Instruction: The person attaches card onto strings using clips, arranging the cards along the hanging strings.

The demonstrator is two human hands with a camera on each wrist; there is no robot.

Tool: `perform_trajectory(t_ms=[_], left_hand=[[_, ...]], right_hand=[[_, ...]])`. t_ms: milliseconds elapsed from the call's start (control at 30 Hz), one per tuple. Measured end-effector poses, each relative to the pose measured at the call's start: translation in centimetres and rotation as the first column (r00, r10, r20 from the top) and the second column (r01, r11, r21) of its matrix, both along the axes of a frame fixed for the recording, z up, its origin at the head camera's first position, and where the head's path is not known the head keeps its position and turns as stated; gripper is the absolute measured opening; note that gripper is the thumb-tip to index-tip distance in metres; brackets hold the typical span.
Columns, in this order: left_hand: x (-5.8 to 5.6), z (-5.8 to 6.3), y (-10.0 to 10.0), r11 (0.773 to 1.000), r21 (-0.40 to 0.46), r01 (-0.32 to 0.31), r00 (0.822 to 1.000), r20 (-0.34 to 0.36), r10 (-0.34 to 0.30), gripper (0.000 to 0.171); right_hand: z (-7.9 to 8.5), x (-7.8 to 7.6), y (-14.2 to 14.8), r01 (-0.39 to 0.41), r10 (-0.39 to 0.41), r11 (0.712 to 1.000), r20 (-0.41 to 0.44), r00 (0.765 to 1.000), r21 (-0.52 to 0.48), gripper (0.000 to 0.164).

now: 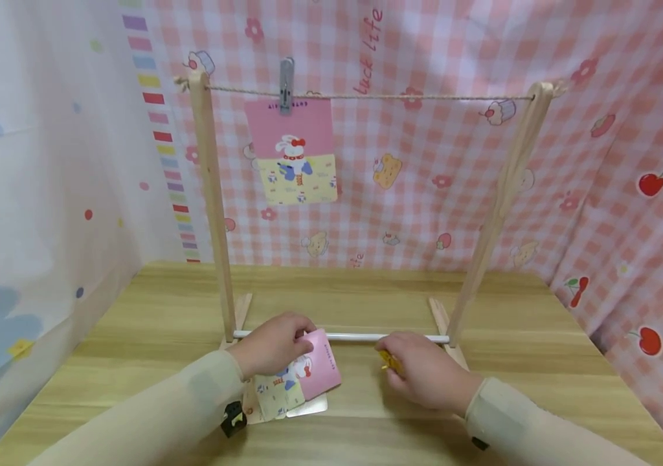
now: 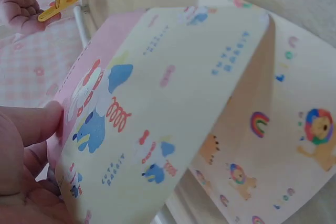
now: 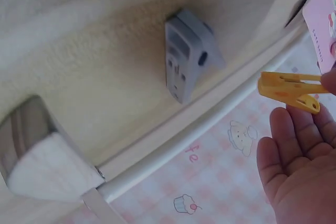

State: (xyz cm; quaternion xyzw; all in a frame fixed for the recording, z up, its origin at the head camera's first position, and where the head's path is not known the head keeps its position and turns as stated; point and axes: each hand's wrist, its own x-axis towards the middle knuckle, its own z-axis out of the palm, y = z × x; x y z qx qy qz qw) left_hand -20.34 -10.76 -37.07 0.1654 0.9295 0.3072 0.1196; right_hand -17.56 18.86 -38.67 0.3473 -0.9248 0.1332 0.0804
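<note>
My left hand [image 1: 276, 343] pinches a pink and pale-yellow rabbit card [image 1: 324, 369] between thumb and fingers, tilted above the tabletop. Beneath it, in the left wrist view, lies a cream card [image 2: 294, 56] with lions and rainbows. To the right, my right hand [image 1: 427, 375] pinches a yellow clothespin [image 3: 283, 88] by its handle ends, with nothing seen in its jaws. A grey clothespin [image 3: 184, 51] lies on the table near that hand in the right wrist view. A similar rabbit card [image 1: 320, 129] hangs from the rope [image 1: 425, 98], held by another grey clothespin [image 1: 287, 84].
Two wooden posts [image 1: 213, 213] carry the rope, and a white rod [image 1: 360, 337] joins them near the wooden table [image 1: 331, 291]. Pink checked cloth [image 1: 401, 213] hangs behind; a white patterned cloth [image 1: 63, 129] hangs on the left.
</note>
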Motion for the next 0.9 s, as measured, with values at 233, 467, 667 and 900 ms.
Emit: perform_trajectory(t_ms=[233,467,667,900], left_hand=[[-0.2,0.8,-0.2,0.996,0.089,0.002,1.0,0.002,-0.002,0.011],[-0.2,2.6,-0.1,0.986,0.164,-0.01,1.0,-0.022,0.014,0.014],[-0.8,4.9,0.4,0.961,0.277,-0.019,0.999,-0.021,0.025,0.02],[-1.5,6.8,0.9,0.935,0.354,0.014,0.996,-0.09,0.019,0.021]], right_hand=[[1.0,0.0,-0.1,0.047,-0.05,0.997,-0.046,0.998,-0.065,0.039],[3.2,-0.3,-0.2,0.079,-0.085,0.981,-0.024,0.996,-0.177,0.037],[5.5,-1.1,-0.3,0.081,-0.104,0.96,-0.074,0.992,-0.269,0.035],[8.2,-1.8,-0.3,0.025,-0.1,0.926,-0.183,0.978,-0.375,0.032]])
